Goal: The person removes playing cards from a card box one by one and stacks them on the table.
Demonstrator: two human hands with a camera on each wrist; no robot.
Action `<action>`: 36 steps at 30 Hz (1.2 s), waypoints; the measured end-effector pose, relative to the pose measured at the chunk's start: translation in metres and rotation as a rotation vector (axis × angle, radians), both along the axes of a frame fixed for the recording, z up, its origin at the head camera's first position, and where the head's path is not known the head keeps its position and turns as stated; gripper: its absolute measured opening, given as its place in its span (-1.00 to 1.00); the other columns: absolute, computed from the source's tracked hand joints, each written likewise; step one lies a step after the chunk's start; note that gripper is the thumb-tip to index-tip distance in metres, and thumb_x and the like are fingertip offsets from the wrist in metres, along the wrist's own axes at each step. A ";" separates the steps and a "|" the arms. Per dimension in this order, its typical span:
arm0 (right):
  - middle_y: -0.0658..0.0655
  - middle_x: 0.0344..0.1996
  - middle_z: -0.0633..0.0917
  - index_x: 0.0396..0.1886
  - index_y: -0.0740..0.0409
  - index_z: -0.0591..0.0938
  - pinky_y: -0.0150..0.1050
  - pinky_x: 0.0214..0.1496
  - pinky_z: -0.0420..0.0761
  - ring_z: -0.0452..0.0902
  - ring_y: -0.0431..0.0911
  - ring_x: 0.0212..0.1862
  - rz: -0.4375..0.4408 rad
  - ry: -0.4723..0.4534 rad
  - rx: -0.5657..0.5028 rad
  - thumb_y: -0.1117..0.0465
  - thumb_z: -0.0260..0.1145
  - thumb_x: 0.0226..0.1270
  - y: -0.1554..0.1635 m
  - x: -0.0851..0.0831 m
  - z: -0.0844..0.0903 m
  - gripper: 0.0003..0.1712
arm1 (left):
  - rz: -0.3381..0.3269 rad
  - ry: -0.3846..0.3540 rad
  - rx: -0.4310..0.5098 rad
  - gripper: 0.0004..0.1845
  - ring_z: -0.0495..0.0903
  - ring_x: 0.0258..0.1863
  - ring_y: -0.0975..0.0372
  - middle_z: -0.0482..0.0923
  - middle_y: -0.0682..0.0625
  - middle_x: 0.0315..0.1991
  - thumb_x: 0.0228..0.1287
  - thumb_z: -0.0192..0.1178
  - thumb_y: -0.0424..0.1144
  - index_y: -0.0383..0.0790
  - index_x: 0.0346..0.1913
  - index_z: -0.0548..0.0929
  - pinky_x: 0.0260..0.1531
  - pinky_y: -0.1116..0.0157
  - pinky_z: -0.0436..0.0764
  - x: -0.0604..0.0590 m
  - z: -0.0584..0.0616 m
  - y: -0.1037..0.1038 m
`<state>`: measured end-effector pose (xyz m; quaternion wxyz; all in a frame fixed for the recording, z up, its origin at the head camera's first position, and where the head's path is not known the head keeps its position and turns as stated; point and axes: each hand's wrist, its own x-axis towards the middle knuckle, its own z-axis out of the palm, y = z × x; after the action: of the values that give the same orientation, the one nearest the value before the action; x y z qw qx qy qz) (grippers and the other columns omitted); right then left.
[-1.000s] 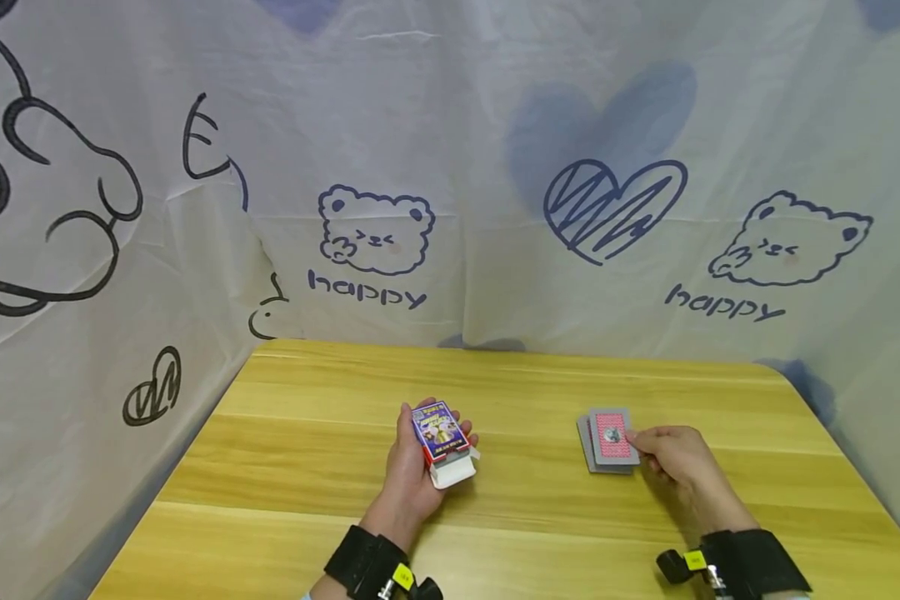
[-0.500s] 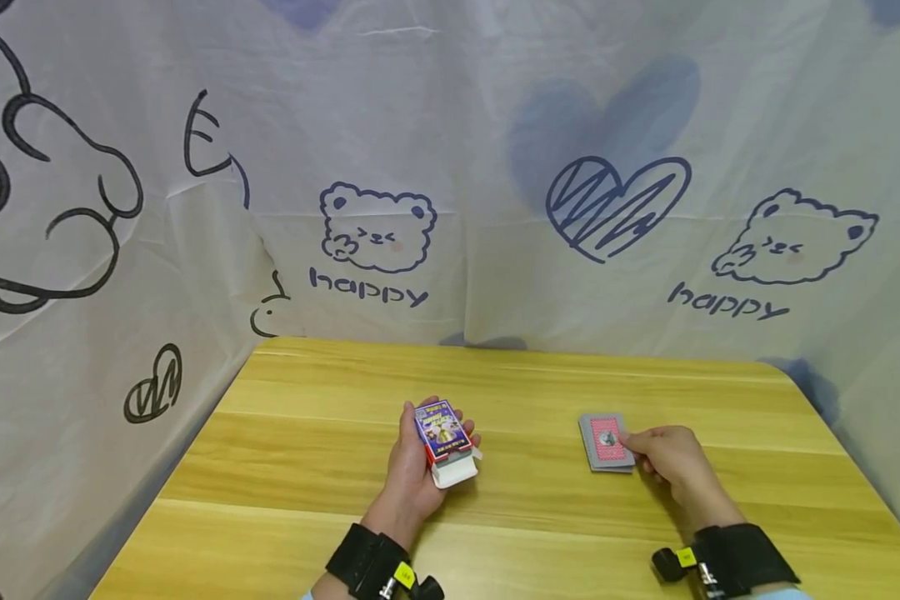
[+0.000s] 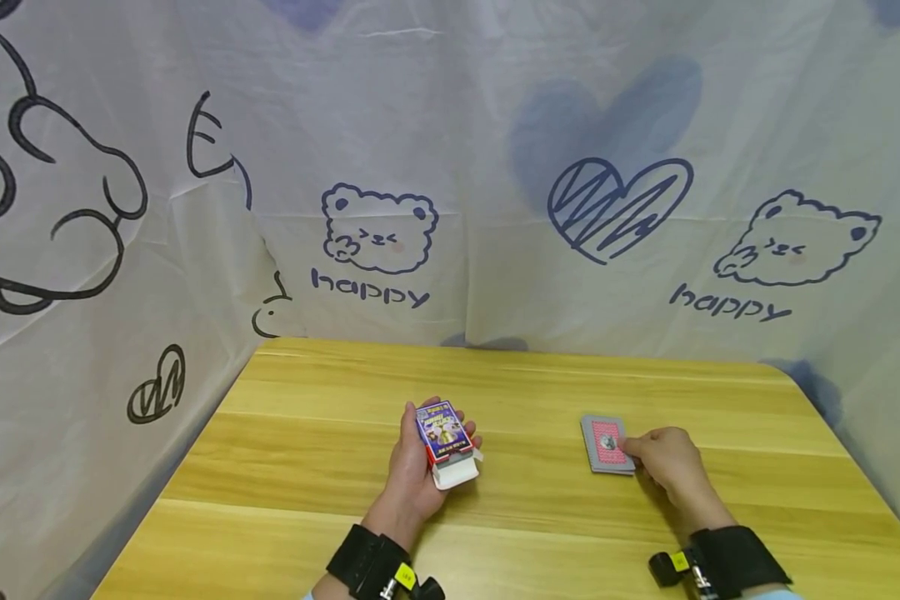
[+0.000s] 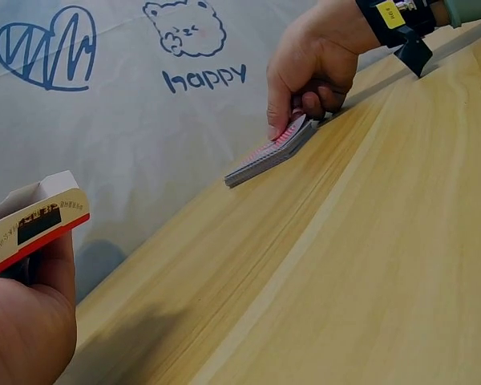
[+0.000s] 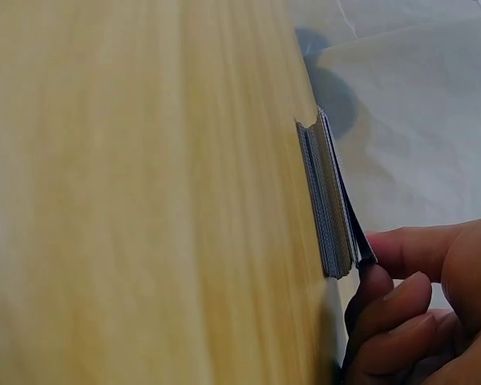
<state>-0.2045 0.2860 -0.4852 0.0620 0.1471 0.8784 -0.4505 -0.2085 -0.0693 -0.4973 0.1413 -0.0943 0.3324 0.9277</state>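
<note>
In the head view my left hand [image 3: 414, 467] holds a purple and red playing-card box [image 3: 445, 433], its fingers curled round the sides. The box's white flap [image 3: 456, 471] hangs open towards me. On the table to the right lies a deck of playing cards [image 3: 605, 445], a pink patterned back on top. My right hand [image 3: 671, 458] pinches the deck's right edge between thumb and fingers. The right wrist view shows the top cards lifted slightly at that edge, above the thicker stack [image 5: 325, 200]. How many cards the pinch takes cannot be told.
The wooden table [image 3: 307, 433] has light yellow grain and a far edge against a white cloth [image 3: 480, 250] printed with bears and hearts. Black straps with small cameras sit on both wrists [image 3: 371, 558].
My right hand has moved slightly left with the pinched upper cards, which now sit squarely over the cards below instead of offset. My left hand and the box have stayed nearly still.
</note>
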 end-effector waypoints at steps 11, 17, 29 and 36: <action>-0.05 -0.71 0.31 -0.66 0.15 0.50 -0.28 -0.58 0.22 0.20 -0.15 -0.62 0.011 0.020 0.072 0.10 0.39 0.38 -0.002 -0.001 0.002 -0.56 | 0.004 0.000 -0.005 -0.30 0.72 0.03 0.12 0.38 -0.19 0.36 0.64 -0.38 0.37 0.08 0.61 0.16 0.15 0.06 0.74 0.000 0.001 -0.001; -0.07 -0.73 0.25 -0.73 0.06 0.38 -0.30 -0.58 0.17 0.14 -0.17 -0.63 0.019 0.015 0.080 0.08 0.40 0.37 -0.002 -0.001 0.004 -0.48 | 0.005 0.003 -0.008 -0.29 0.72 0.03 0.13 0.35 -0.21 0.40 0.64 -0.37 0.37 0.08 0.61 0.16 0.15 0.06 0.73 0.000 0.001 -0.001; -0.09 -0.75 0.25 -0.72 0.04 0.38 -0.31 -0.60 0.20 0.16 -0.19 -0.65 0.007 -0.006 0.057 0.07 0.39 0.37 0.000 -0.004 0.002 -0.49 | 0.008 0.009 0.000 -0.30 0.72 0.03 0.12 0.36 -0.21 0.38 0.65 -0.37 0.36 0.06 0.61 0.16 0.15 0.06 0.73 -0.001 0.001 -0.001; -0.07 -0.73 0.26 -0.65 0.11 0.44 -0.30 -0.57 0.19 0.16 -0.16 -0.62 -0.017 0.078 0.049 0.02 0.33 0.46 -0.010 0.001 0.008 -0.50 | -0.006 0.020 0.007 -0.30 0.72 0.02 0.11 0.37 -0.22 0.38 0.65 -0.38 0.36 0.04 0.59 0.16 0.16 0.05 0.73 -0.001 0.000 0.000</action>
<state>-0.2034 0.2760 -0.4770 0.0200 0.1383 0.8895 -0.4350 -0.2093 -0.0695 -0.4972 0.1410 -0.0836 0.3308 0.9294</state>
